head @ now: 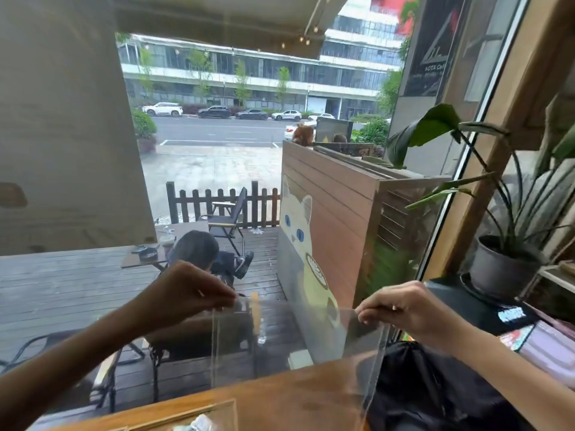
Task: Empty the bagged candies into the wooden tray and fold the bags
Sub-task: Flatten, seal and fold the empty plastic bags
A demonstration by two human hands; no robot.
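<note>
I hold a clear empty plastic bag (295, 343) upright in the air above the wooden table (295, 396). My left hand (189, 293) pinches its top left corner and my right hand (401, 309) pinches its top right corner. The bag hangs flat and stretched between them, its lower edge reaching down toward the table. At the bottom edge of the view the corner of the wooden tray (186, 412) shows, with a few wrapped candies (199, 423) inside it. Most of the tray is cut off by the frame.
A black bag (429, 393) lies on the table at the right, under my right arm. A potted plant (504, 265) stands at the far right by the window. Beyond the glass is a deck with chairs and a seated person (199, 253).
</note>
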